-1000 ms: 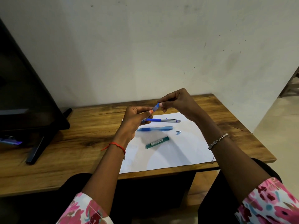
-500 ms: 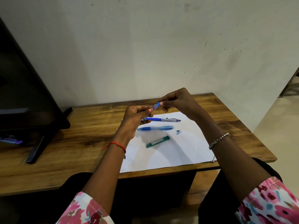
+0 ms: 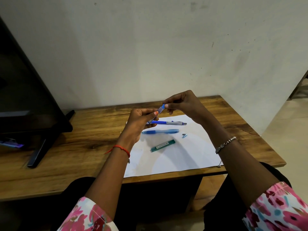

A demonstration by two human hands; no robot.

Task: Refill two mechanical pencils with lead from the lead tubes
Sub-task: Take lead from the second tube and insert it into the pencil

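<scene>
I see a matt, grainy wooden table (image 3: 83, 130) under smooth matt paper (image 3: 191, 155). Toward the paper's 12 o'clock are a clear plastic tube (image 3: 160, 109), a shiny metal-barrelled pencil (image 3: 175, 122) and a translucent blue plastic pencil (image 3: 160, 131). At centre lies a glossy green plastic tube (image 3: 163, 145).

Pink floral sleeves (image 3: 281, 209); red thread (image 3: 120, 148) on left wrist; silver bracelet (image 3: 225, 145) on right; orange-painted nail (image 3: 155, 112) on left hand (image 3: 138, 122)

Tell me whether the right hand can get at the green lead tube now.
Probably yes: the green lead tube lies uncovered on the paper, nearer the person than the right hand. That hand pinches the blue cap of the clear tube, though, so it must let go first.
</scene>
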